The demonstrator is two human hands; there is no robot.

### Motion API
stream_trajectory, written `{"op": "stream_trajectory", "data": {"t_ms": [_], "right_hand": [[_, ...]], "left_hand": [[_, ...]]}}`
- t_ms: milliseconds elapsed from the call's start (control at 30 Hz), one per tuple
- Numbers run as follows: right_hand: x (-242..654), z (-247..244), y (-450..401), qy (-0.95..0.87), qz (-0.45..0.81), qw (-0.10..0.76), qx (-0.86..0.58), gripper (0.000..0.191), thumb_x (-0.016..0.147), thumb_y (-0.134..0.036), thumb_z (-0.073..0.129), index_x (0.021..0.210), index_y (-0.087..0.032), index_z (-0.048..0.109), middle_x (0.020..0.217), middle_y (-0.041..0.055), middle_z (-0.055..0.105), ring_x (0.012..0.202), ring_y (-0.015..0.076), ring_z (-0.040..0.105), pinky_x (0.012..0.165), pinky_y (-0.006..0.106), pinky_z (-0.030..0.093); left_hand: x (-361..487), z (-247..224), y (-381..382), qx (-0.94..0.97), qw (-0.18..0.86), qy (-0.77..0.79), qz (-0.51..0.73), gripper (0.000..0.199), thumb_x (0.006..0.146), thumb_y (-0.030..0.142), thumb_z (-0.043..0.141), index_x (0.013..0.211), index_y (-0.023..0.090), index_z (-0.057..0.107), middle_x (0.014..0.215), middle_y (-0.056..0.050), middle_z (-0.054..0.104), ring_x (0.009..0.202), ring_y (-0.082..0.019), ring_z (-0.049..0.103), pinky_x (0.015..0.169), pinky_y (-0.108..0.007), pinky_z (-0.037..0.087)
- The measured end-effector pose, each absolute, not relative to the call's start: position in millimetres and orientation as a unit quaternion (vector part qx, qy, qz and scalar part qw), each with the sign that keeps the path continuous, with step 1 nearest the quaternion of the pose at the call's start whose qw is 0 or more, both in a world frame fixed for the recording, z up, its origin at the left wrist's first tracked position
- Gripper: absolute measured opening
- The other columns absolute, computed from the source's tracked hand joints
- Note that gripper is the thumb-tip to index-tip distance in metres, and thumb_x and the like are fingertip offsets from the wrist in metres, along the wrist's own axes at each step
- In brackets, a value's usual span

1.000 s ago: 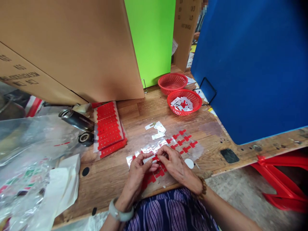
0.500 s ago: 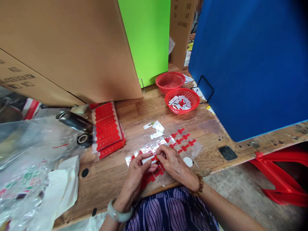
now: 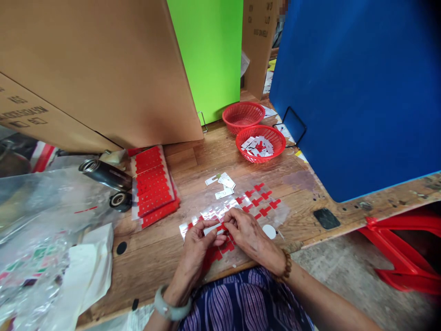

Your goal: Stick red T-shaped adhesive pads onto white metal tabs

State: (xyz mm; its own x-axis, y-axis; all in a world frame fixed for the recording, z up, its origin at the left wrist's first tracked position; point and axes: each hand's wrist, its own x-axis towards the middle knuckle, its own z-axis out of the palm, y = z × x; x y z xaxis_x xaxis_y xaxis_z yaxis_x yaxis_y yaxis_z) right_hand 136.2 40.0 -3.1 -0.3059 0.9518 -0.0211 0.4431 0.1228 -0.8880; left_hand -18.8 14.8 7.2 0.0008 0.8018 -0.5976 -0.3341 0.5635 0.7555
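Between the thumb and fingers of my left hand (image 3: 198, 241) is a small white card (image 3: 212, 229). My right hand (image 3: 245, 232) pinches a small red piece (image 3: 223, 227) at the card's right end. Both hands are close together over a clear sheet with rows of red T-shaped stickers (image 3: 265, 211), near the table's front edge. Just beyond the sheet lie a few white cards (image 3: 225, 180). A white disc (image 3: 269, 231) is beside my right hand.
A red basket (image 3: 261, 157) holds white cards; another red basket (image 3: 243, 115) stands behind it. At the left are stacked red sheets (image 3: 153, 181), an open dark flask (image 3: 106, 175) and plastic bags (image 3: 37, 243). A blue panel (image 3: 358, 101) stands on the right.
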Motion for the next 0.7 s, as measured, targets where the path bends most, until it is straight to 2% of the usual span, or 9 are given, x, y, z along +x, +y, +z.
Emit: {"op": "stream_trajectory", "data": {"t_ms": [167, 300, 333, 400, 467, 533, 700], "right_hand": [[138, -1, 38, -0.710, 0.378, 0.303, -0.511, 0.009, 0.087, -0.013, 0.047, 0.091, -0.020, 0.051, 0.090, 0.0035, 0.055, 0.084, 0.0183, 0.054, 0.077, 0.033, 0.044], [148, -2, 49, -0.668, 0.363, 0.338, -0.554, 0.030, 0.080, -0.017, 0.057, 0.108, -0.020, 0.047, 0.091, 0.0043, 0.055, 0.082, 0.0194, 0.055, 0.075, 0.035, 0.046], [151, -3, 52, -0.655, 0.382, 0.339, -0.557, 0.027, 0.081, -0.019, 0.057, 0.106, -0.020, 0.048, 0.086, 0.0027, 0.055, 0.078, 0.0185, 0.055, 0.072, 0.033, 0.047], [155, -3, 57, -0.635, 0.452, 0.320, -0.538, 0.009, 0.087, -0.025, 0.050, 0.095, -0.020, 0.052, 0.072, -0.0011, 0.054, 0.065, 0.0152, 0.055, 0.063, 0.029, 0.046], [155, -1, 58, -0.618, 0.531, 0.292, -0.501, 0.017, 0.092, -0.032, 0.042, 0.086, -0.020, 0.053, 0.062, -0.0034, 0.052, 0.054, 0.0125, 0.053, 0.054, 0.025, 0.044], [151, 1, 56, -0.601, 0.596, 0.271, -0.459, 0.021, 0.093, -0.035, 0.041, 0.087, -0.020, 0.054, 0.061, -0.0036, 0.053, 0.051, 0.0112, 0.054, 0.051, 0.023, 0.043], [140, 3, 49, -0.558, 0.668, 0.261, -0.418, 0.008, 0.081, -0.021, 0.055, 0.088, -0.018, 0.054, 0.064, -0.0047, 0.054, 0.052, 0.0085, 0.050, 0.050, 0.020, 0.039]], "left_hand": [[-19, 6, 15, 0.209, 0.675, 0.571, 0.418, 0.044, 0.065, 0.023, 0.079, 0.102, 0.011, 0.057, 0.067, -0.008, 0.073, 0.058, -0.015, 0.070, 0.062, -0.020, 0.056], [-23, 5, 17, 0.196, 0.669, 0.584, 0.415, 0.038, 0.065, 0.017, 0.078, 0.097, 0.010, 0.057, 0.069, -0.011, 0.073, 0.057, -0.014, 0.069, 0.059, -0.018, 0.056], [-25, 5, 17, 0.192, 0.670, 0.585, 0.414, 0.037, 0.065, 0.016, 0.078, 0.096, 0.010, 0.057, 0.070, -0.011, 0.074, 0.057, -0.014, 0.069, 0.059, -0.019, 0.056], [-26, 6, 17, 0.190, 0.673, 0.582, 0.414, 0.037, 0.065, 0.015, 0.078, 0.094, 0.010, 0.057, 0.071, -0.011, 0.074, 0.057, -0.014, 0.069, 0.060, -0.019, 0.056], [-26, 7, 17, 0.194, 0.679, 0.576, 0.413, 0.038, 0.064, 0.017, 0.079, 0.094, 0.010, 0.057, 0.069, -0.010, 0.073, 0.057, -0.014, 0.069, 0.060, -0.019, 0.056], [-25, 7, 16, 0.198, 0.687, 0.565, 0.411, 0.040, 0.064, 0.019, 0.080, 0.095, 0.010, 0.057, 0.067, -0.009, 0.073, 0.057, -0.014, 0.069, 0.060, -0.018, 0.056], [-24, 8, 14, 0.210, 0.698, 0.550, 0.408, 0.045, 0.062, 0.023, 0.082, 0.097, 0.009, 0.057, 0.068, -0.011, 0.073, 0.057, -0.014, 0.069, 0.060, -0.017, 0.055]]}}
